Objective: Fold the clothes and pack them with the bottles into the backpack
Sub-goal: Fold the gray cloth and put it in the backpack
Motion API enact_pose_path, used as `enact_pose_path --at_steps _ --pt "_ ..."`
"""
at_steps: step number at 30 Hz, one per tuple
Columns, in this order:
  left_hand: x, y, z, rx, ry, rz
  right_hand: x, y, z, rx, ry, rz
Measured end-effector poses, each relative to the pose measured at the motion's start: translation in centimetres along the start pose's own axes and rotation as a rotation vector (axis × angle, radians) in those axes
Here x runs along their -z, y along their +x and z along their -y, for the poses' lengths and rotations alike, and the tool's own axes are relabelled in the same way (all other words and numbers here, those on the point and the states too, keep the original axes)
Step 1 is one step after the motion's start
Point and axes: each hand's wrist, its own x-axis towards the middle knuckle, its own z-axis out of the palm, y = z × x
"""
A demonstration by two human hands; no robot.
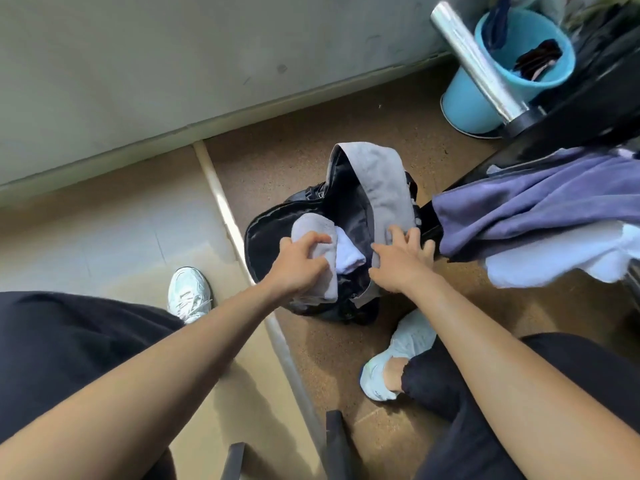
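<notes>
1. Two bare hands reach down into a black backpack [258,237] that stands open on the brown floor [277,147], between the person's two pale sneakers.
2. The left hand [298,263] is clenched around a folded grey garment [311,225] – fingers curled over its top edge – and the garment sits partly inside the bag's mouth, at the left side of the opening.
3. Just beside that grey roll, deeper in the opening, lies a folded white garment [348,254].
4. The right hand [401,261] has its fingers spread and pressed on the grey-lined flap [381,188] at the right rim of the backpack; it grips nothing that I can make out.
5. Purple cloth [540,202] and a white cloth [568,261] hang over the edge of a dark surface at the right, touching the bag's right side.
6. A blue bucket [485,98] stands near the wall – well apart from the bag – with dark items inside and a shiny metal tube [478,60] crossing in front.
</notes>
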Motion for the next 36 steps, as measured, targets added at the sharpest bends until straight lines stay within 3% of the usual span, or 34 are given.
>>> enact_pose_path --at_steps 6,11,14,16,21,23,29,36 --pt "-5.1 7.9 -0.4 0.033 0.070 0.102 0.8 0.6 -1.8 -0.048 0.081 -0.017" --pt "-8.5 13.4 0.3 0.032 -0.022 0.069 0.3 0.7 -2.2 -0.039 0.122 -0.036" --pt "-9.8 16.3 2.4 0.119 -0.020 0.093 -0.3 0.9 -2.4 -0.053 0.166 -0.016" --pt "-10.3 17.7 3.7 0.220 0.085 0.115 -0.6 1.1 -2.6 -0.061 0.188 -0.007" --pt "-9.9 19.5 2.6 0.239 0.750 0.175 -1.1 1.4 -3.0 -0.061 0.230 0.025" --pt "-9.2 19.7 1.6 0.241 0.815 0.193 -1.0 1.4 -3.2 -0.050 0.230 0.024" --pt "-7.0 16.1 1.7 0.191 0.541 0.159 -0.4 1.1 -3.2 -0.015 0.234 0.003" --pt "-5.2 7.0 1.9 0.189 0.007 0.121 0.6 -0.5 -3.2 0.085 0.325 0.033"
